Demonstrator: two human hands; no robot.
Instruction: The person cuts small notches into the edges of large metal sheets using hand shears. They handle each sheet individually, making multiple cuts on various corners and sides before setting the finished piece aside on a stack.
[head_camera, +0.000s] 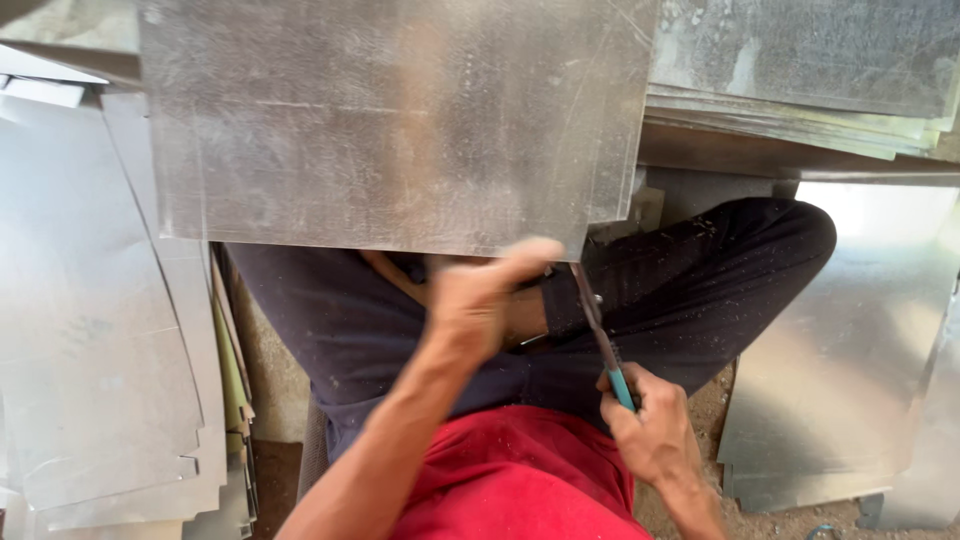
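Our left hand (478, 300) pinches the near edge of a large metal sheet (400, 120) resting over our lap. Our right hand (650, 430) closes around teal-handled snips (603, 340), whose blades meet that edge's right corner. Stacked sheets (100, 330) crowd left; more sheets (840, 370) lie right.

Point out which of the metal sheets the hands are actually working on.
The large sheet across the lap: the left hand grips its near edge while the right hand holds teal-handled snips at its corner. The other stacks lie untouched.
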